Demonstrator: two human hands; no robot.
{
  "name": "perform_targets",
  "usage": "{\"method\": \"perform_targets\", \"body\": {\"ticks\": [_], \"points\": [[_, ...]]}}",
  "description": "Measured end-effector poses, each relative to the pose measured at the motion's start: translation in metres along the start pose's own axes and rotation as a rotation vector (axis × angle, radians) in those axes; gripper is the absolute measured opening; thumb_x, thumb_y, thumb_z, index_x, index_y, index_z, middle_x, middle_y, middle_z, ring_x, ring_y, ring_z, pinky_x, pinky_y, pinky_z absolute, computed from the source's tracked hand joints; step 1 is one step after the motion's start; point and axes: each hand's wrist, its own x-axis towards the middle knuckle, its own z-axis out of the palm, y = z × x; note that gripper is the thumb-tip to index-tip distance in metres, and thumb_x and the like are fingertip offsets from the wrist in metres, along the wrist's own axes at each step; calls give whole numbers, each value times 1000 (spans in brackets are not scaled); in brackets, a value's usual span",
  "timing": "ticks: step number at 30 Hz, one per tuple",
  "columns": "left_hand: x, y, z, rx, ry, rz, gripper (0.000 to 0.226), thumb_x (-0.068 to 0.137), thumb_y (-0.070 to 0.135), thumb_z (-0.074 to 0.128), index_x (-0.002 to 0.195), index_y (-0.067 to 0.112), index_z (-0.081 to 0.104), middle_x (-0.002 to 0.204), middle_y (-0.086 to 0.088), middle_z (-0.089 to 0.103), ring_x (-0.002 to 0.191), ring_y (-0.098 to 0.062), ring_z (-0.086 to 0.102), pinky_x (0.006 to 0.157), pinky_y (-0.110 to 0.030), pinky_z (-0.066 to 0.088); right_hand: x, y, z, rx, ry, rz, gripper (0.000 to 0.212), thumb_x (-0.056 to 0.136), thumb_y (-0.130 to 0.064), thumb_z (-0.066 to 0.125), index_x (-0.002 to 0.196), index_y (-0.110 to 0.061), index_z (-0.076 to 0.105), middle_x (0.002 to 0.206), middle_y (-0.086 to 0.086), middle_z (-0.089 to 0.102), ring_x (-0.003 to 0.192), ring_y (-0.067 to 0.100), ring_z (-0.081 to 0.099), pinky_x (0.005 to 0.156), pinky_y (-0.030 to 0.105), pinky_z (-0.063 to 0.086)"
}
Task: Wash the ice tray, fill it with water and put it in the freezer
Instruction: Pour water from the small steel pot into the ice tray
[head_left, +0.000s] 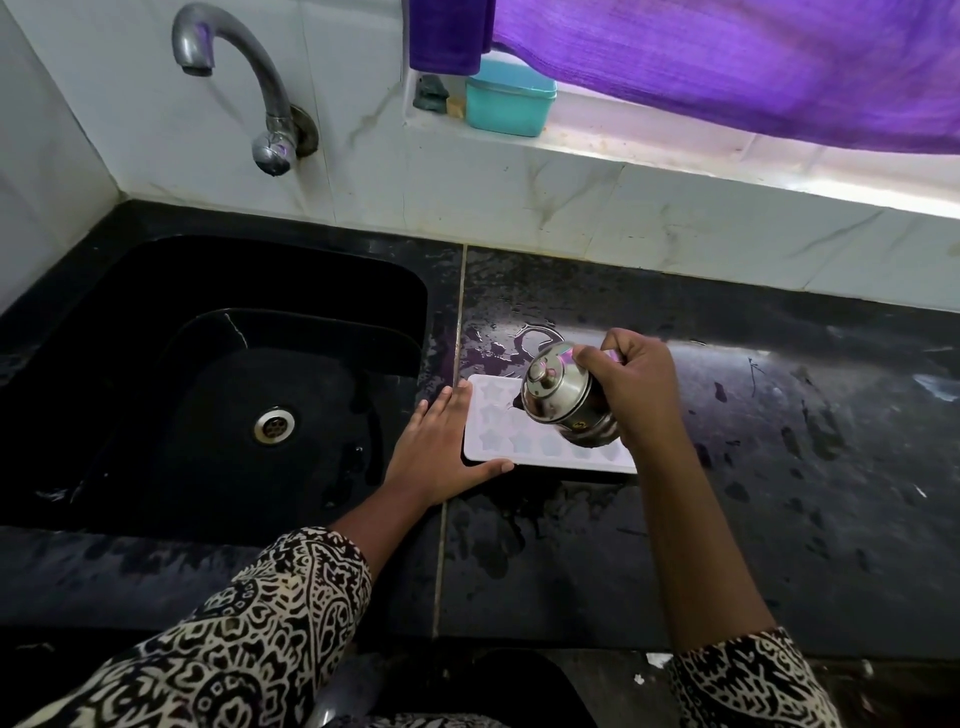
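**Worktop (779, 467), right half:** bare wet black surface from the ice tray to the right edge of view; open from the front and from above.

**Worktop, front strip:** open below the tray, crossed by both forearms.

**Ice tray (498, 415):** lies flat just right of the sink.
- Left edge: blocked by the left hand (441, 457), laid flat against it.
- Top: the right part is covered by a tilted steel pot (561, 395), gripped by the right hand (634, 384).

**Sink (156, 322):** deep open basin to the left; the tap (244, 67) overhangs its back.

**Rear:** tiled wall and window ledge (675, 161), which carries a teal box (509, 104); a purple curtain (727, 67) hangs low over the ledge.
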Motion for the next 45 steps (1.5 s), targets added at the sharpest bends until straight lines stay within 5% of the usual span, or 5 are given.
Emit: {"method": "perform_targets", "body": {"ticks": [12,19,30,38,45], "points": [[1,-1,1,-3,6,4,117,71,87,38,154,14,1,162,1,8,149,-14,4,121,-36,3,2,-3,-1,16,-2,12,29,77,-10,68,60,-10,44,59,13,43,58,20,42,56,31,39],[1,-2,2,-6,-4,1,117,70,88,37,154,16,-1,162,3,5,149,-12,3,121,-35,2,1,-7,-4,37,7,6,36,77,-7,68,56,-14,39,53,2,37,51,13,35,47,20,33],[0,0,0,-7,-7,0,118,69,89,35,154,16,-2,162,3,5,149,-12,1,121,-35,1,-3,7,-18,504,155,283,36,78,1,61,53,-15,41,56,4,40,50,11,36,51,23,34],[-1,-1,0,2,-9,7,119,68,90,31,154,16,-2,162,3,4,149,-13,2,121,-35,2,-10,14,-29,342,181,243,34,78,-2,63,57,-14,39,46,-6,37,48,9,33,47,22,30],[0,-2,1,-5,-6,9,119,68,90,34,154,16,-1,162,3,7,149,-13,4,121,-36,3,-14,12,-31,141,146,132,28,77,-6,66,61,-9,43,62,11,39,60,19,36,54,27,33]]}}
